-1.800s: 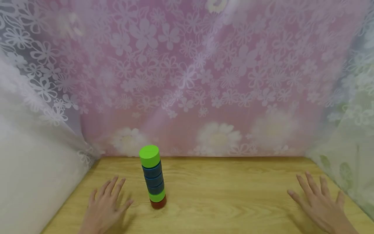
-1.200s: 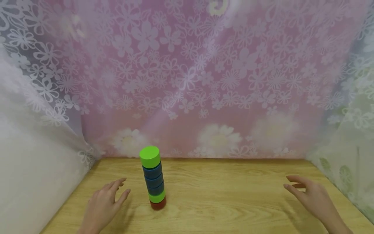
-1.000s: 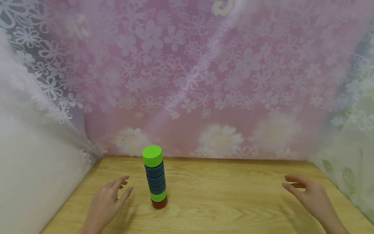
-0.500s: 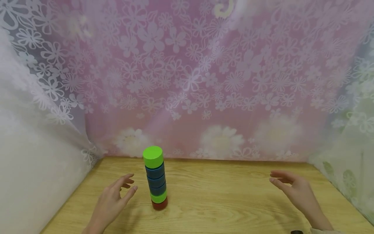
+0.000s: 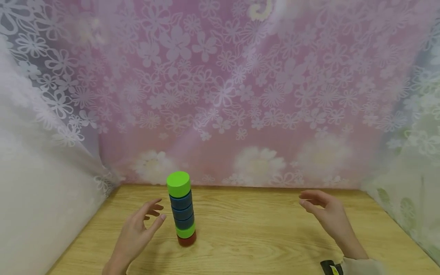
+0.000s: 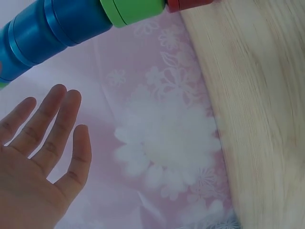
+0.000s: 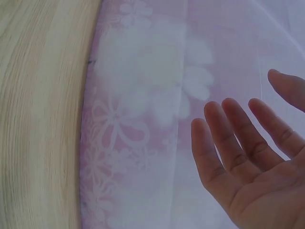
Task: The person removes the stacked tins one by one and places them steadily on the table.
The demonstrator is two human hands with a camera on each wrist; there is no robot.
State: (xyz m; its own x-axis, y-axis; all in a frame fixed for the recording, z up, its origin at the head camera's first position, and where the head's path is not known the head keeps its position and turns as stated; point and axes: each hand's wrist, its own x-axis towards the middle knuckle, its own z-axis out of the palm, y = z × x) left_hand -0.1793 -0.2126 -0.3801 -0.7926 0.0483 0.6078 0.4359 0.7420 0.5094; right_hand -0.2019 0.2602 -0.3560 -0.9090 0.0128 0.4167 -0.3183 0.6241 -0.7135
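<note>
A tall stack of round blocks (image 5: 182,209) stands upright on the table, left of centre in the head view. Its colours run from bright green on top through several blue bands and a thinner green one to dark red at the base. Just left of it, apart from it, my left hand (image 5: 137,231) hovers with relaxed, slightly bent fingers and holds nothing. In the left wrist view the blue part (image 6: 62,28) crosses above the fingertips. My right hand (image 5: 328,215) is well to the right of the stack, fingers loosely bent, palm turned inward, with nothing in it.
The wooden table (image 5: 254,236) ends at a pink flowered cloth (image 5: 240,95) hanging behind it. White cloth (image 5: 41,191) closes the left side, pale green flowered cloth (image 5: 419,160) the right. A black strap piece (image 5: 331,268) sits by the right sleeve (image 5: 361,265).
Both hands have gone from spread fingers to relaxed, bent ones. The right hand has moved left, its sleeve now showing, and the left hand has shifted right, closer to the stack. The stack stays put.
</note>
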